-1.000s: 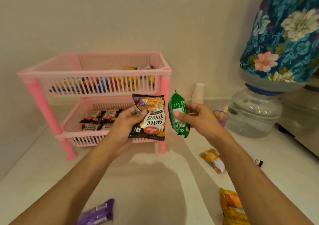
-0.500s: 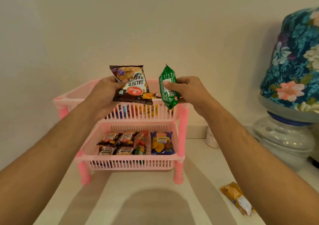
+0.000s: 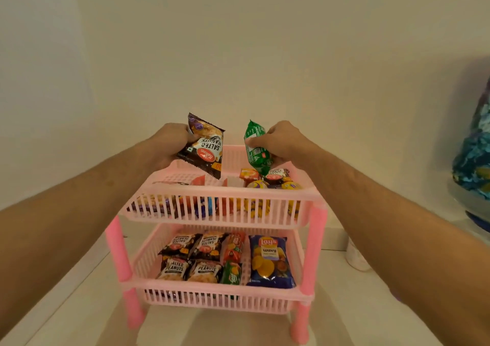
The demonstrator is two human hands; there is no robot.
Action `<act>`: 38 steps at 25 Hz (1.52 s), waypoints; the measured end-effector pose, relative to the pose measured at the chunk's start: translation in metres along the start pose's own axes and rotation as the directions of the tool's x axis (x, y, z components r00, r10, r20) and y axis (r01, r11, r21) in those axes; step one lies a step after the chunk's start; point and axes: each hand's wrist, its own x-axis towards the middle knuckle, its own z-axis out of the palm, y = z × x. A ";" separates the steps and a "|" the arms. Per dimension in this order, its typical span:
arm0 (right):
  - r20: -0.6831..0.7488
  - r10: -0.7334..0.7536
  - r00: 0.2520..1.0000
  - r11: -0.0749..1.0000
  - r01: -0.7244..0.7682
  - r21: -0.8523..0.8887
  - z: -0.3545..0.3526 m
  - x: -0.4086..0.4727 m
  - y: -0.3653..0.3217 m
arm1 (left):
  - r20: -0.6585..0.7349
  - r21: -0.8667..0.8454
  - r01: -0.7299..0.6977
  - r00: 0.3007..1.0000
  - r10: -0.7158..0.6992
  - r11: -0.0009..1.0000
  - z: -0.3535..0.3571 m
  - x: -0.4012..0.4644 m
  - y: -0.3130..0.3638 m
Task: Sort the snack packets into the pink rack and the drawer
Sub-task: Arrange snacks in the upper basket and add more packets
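The two-tier pink rack [image 3: 220,198] stands on the counter in front of me. My left hand [image 3: 169,140] grips a dark salted peanuts packet [image 3: 204,148] above the left half of the top tier. My right hand [image 3: 281,140] pinches a green packet [image 3: 256,148] above the right half, its lower end just over the snacks lying there. The top tier holds several orange, yellow and dark packets [image 3: 261,181]. In the bottom tier lie several peanut packets [image 3: 193,256], a blue chips bag [image 3: 270,258] and red and green packets [image 3: 232,258]. No drawer is in view.
A water bottle with a floral cover [image 3: 474,165] stands at the right edge. A white cup [image 3: 356,256] sits right of the rack against the wall. The pale wall rises close behind the rack.
Both hands have lifted their packets from in front of the rack to over its top tier. My view has tilted up, so the loose packets on the counter have left the frame.
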 end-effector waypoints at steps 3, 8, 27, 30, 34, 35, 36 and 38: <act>0.061 -0.003 0.998 0.995 0.009 -0.096 0.018 0.024 -0.008 | 0.037 0.087 0.013 0.999 -0.017 0.996 0.001 0.030 -0.005; 0.128 0.004 0.992 0.981 0.020 -0.191 0.047 0.064 -0.022 | 0.123 0.171 0.038 0.991 -0.059 0.985 0.006 0.078 -0.018; 0.291 0.174 0.941 0.758 0.061 -0.650 0.116 0.100 -0.001 | 0.153 0.692 0.104 0.946 -0.286 0.714 0.010 0.108 -0.068; 0.279 0.127 0.952 0.701 0.113 -0.704 0.114 0.096 -0.001 | 0.063 0.888 -0.051 0.998 -0.010 0.457 0.008 0.110 -0.066; 0.283 0.095 0.954 0.677 0.146 -0.722 0.112 0.097 -0.002 | 0.221 0.860 -0.305 0.945 0.241 0.409 0.007 0.111 -0.060; 0.279 0.098 0.955 0.686 0.138 -0.714 0.111 0.099 -0.001 | 0.307 0.826 -0.370 0.928 0.211 0.426 0.009 0.108 -0.059; 0.277 0.101 0.955 0.703 0.128 -0.699 0.111 0.101 0.000 | 0.373 0.806 -0.401 0.915 0.152 0.435 0.012 0.106 -0.060; 0.298 0.106 0.949 0.730 0.129 -0.672 0.110 0.105 0.002 | 0.438 0.825 -0.405 0.899 0.006 0.395 0.013 0.099 -0.060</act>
